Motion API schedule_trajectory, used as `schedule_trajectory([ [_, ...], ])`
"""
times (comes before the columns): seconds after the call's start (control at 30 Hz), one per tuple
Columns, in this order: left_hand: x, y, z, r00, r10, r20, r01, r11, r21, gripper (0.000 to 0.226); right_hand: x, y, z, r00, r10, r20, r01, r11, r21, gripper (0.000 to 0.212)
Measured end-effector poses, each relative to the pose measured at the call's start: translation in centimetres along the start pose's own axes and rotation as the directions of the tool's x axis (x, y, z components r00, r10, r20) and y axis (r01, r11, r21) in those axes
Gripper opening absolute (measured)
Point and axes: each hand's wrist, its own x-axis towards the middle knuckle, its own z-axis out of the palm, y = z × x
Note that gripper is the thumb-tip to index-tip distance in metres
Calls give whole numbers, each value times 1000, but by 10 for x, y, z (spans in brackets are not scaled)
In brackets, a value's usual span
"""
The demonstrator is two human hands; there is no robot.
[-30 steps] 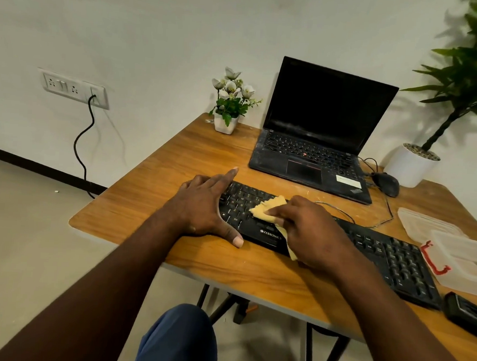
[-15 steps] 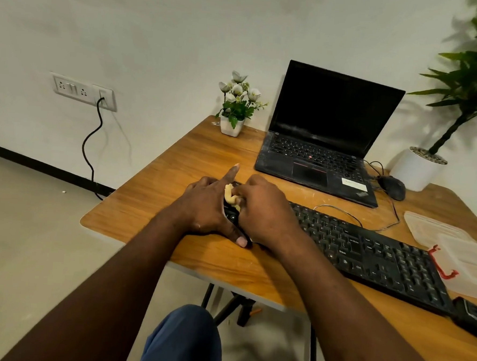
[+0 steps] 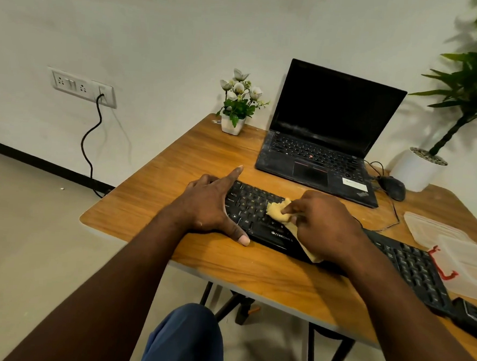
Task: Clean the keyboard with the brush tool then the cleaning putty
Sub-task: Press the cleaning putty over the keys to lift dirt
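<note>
A long black keyboard (image 3: 260, 209) lies slantwise across the wooden table (image 3: 176, 176). My left hand (image 3: 210, 206) holds its left end, thumb along the front edge, index finger stretched past the far corner. My right hand (image 3: 324, 222) presses a lump of yellow cleaning putty (image 3: 277, 210) onto the left-middle keys, fingers curled on it; a flat strip of the putty trails under the palm to the keyboard's front edge. No brush shows that I can tell apart.
An open black laptop (image 3: 323, 146) sits behind the keyboard, with a wired mouse (image 3: 393, 187) to its right. A small flower pot (image 3: 233, 124) stands at the back left, a big potted plant (image 3: 419, 169) at the back right. Clear plastic containers (image 3: 462, 249) and a black object (image 3: 472, 317) lie far right.
My right hand has slid the putty rightward from the keyboard's left end to the left-middle keys. The left hand has kept its hold. The camera shifted slightly.
</note>
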Motion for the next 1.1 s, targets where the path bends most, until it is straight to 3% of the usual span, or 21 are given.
schedule_trajectory([
  [0.07, -1, 2, -1, 1000, 4, 4, -4, 1000, 5, 157, 5, -6, 4, 994, 30, -102, -24, 998, 57, 36],
  [0.17, -1, 3, -2, 1000, 19, 7, -20, 1000, 17, 154, 9, -37, 20, 989, -62, -135, 84, 982, 167, 39],
  [0.3, 1, 0, 0, 999, 41, 7, -42, 998, 37, 153, 6, -56, 35, 976, -178, -124, 191, 977, 99, 42],
  [0.6, -2, 7, -3, 999, 24, 25, -25, 999, 42, 144, -11, 4, 16, 993, -116, -13, 117, 990, 82, 43],
  [0.83, 0, 2, 0, 999, 32, 4, -32, 999, 26, 148, 18, -31, 20, 976, -35, -213, 77, 979, 190, 35],
  [0.97, 2, -1, 1, 999, 46, 11, -46, 999, 13, 157, 36, -71, 32, 974, -194, -120, 209, 969, 133, 37],
  [1.1, 5, -4, 2, 999, 33, 9, -33, 999, 7, 160, 41, -64, 33, 977, -189, -101, 198, 976, 86, 35],
])
